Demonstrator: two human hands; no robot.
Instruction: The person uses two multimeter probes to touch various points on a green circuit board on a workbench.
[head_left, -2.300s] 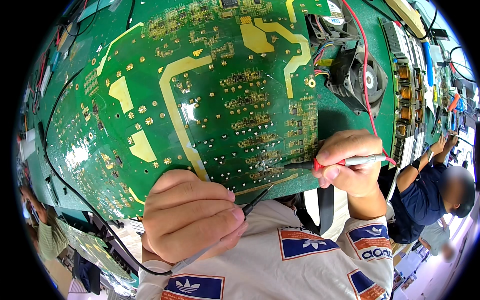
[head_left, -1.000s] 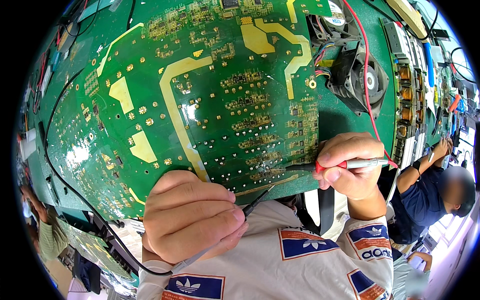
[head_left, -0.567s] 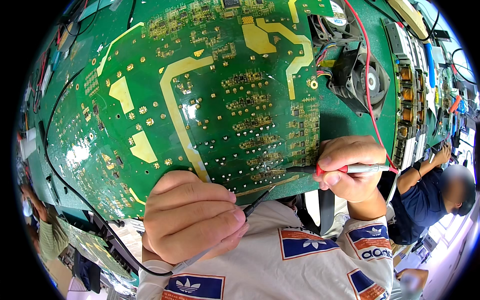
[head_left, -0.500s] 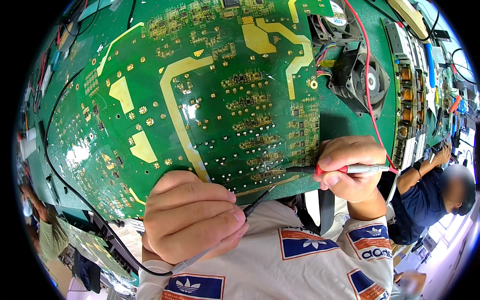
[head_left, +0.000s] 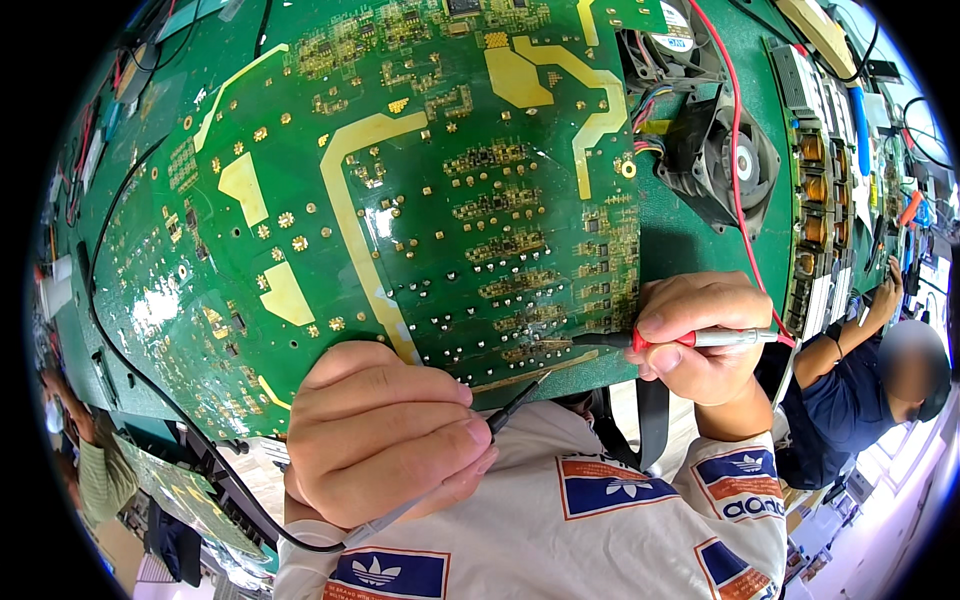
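A large green circuit board [head_left: 300, 190] with gold pads and rows of small parts spans the view. Low on it, my left hand [head_left: 385, 430] grips a black-and-grey test probe [head_left: 515, 408]; the tip lies by the board's lower edge, contact unclear. My right hand [head_left: 700, 340] pinches a red-and-grey probe [head_left: 728, 338] near the lower right corner. Its dark tip reaches onto a cluster of small parts, left of my fingers.
Two black fans [head_left: 690, 165] and a red lead [head_left: 738, 200] sit right of the board, beside coil-filled assemblies [head_left: 812, 200]. A black cable [head_left: 110, 330] curves down the left. Co-workers appear at right [head_left: 840, 410] and far left [head_left: 95, 480].
My right hand and its probe have shifted slightly down and rightward. My left hand holds steady. At right, the co-worker's arm has moved, and another person at lower right has left view.
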